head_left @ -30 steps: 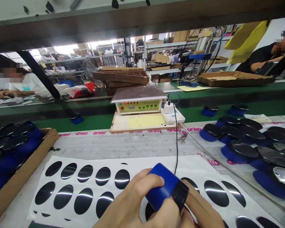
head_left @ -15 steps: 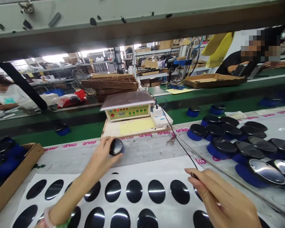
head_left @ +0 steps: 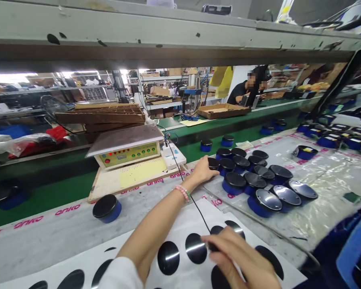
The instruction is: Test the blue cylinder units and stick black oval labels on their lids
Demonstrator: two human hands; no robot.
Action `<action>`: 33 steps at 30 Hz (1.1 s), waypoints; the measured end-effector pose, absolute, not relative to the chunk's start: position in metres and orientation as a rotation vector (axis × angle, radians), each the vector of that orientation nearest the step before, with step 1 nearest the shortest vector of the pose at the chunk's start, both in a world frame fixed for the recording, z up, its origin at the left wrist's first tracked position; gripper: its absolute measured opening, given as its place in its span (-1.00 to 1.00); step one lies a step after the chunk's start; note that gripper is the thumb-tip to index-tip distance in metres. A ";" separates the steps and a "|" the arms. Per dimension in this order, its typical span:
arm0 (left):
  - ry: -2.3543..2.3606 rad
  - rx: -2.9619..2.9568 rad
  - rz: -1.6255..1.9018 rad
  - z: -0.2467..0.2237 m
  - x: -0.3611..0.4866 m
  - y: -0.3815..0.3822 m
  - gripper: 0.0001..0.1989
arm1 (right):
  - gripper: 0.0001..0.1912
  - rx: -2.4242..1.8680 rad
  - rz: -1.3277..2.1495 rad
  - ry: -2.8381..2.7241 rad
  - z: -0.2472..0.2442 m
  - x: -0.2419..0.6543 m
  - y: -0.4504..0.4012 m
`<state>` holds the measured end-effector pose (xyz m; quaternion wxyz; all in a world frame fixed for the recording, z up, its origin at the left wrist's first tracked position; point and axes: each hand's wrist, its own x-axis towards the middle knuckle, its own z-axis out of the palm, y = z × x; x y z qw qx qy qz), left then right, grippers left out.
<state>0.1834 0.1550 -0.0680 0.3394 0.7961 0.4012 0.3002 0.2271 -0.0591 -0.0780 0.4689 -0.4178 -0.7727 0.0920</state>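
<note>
My left hand [head_left: 203, 170] reaches out to the group of round black-topped blue pieces. Its fingers are curled round the side of one round black-and-blue piece [head_left: 213, 163] at the group's left edge. Closer to me, my right hand [head_left: 243, 257] is closed on a small dark tool [head_left: 212, 245] at the end of a thin black cord [head_left: 200, 209]; most of the tool is hidden. Below it lies a white sheet [head_left: 180, 218] with rows of black discs [head_left: 168, 257]. One more black-and-blue piece [head_left: 106, 208] stands alone on the table, left of my arm.
A control box [head_left: 129, 150] with buttons stands at the back, beside a white socket box [head_left: 173, 156]. A grey hose [head_left: 243, 210] crosses the table. Behind runs a green conveyor [head_left: 186, 142] carrying similar pieces. A beam [head_left: 168, 44] spans overhead. A person [head_left: 239, 92] sits across.
The view has swung right. My left hand has let go of one black-and-blue piece, left standing on the table, and has moved right to another. My right hand still holds the corded tool.
</note>
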 end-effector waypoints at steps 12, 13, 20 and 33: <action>0.708 1.413 0.954 -0.036 0.045 0.032 -0.20 | -0.90 -0.938 -0.112 -1.873 -0.031 0.211 -0.029; 0.725 1.403 0.984 -0.036 0.039 0.026 -0.20 | -0.90 -0.929 -0.112 -1.889 -0.031 0.206 -0.029; 0.953 1.610 0.991 -0.024 0.012 0.000 -0.49 | -0.86 -1.008 -0.183 -1.969 -0.033 0.201 -0.035; 1.104 1.649 0.963 -0.027 0.010 -0.019 -0.35 | -0.84 -1.012 -0.237 -1.976 -0.039 0.203 -0.033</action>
